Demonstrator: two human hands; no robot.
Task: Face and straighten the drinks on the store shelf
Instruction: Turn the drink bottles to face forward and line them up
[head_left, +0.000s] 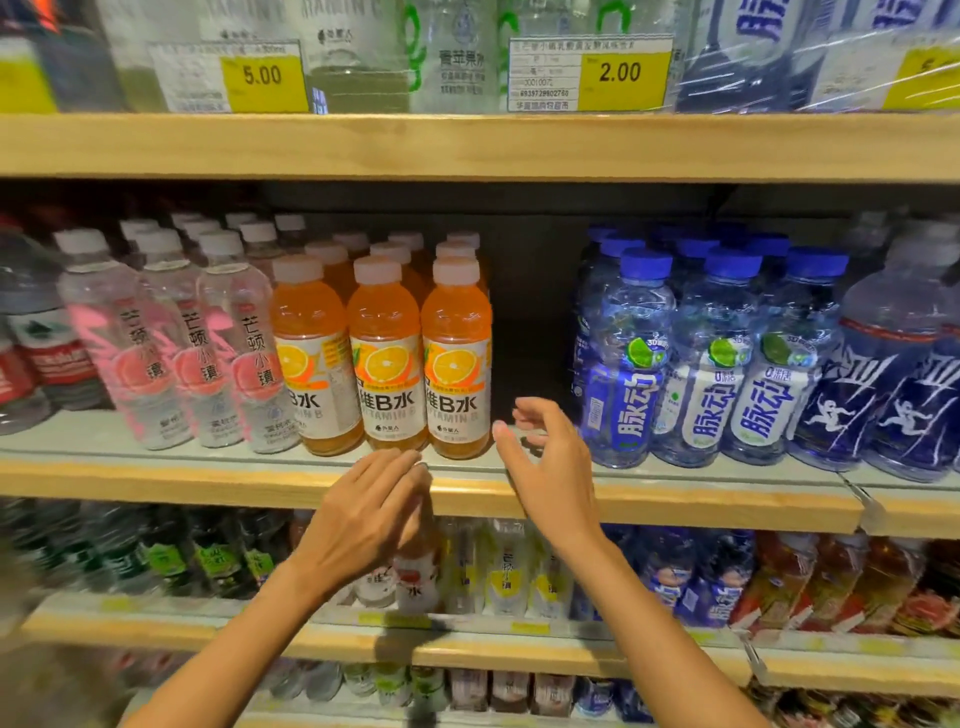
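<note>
Across the wooden shelf (156, 480), orange bottles (387, 353) at 9 o'clock of a dark gap (530, 322), blue bottles (636, 364) at 3; left hand (363, 514), right hand (550, 467) both loose-fingered, empty.

Orange drink bottles (384, 353) stand upright, labels forward.

High above the left hand (363, 514) a yellow price tag marked 5.00 (262, 78) is standing, and high above the right hand (545, 462) a second yellow price tag marked 2.00 (619, 73) is joined to a white printed slip (543, 73) on its left side. Up and far to the right of the right hand, clear plastic film (769, 62) with bright creases partly covers another yellow tag (924, 78). Below both hands there are small pale yellow labels (395, 619), too blurred for reading.
</note>
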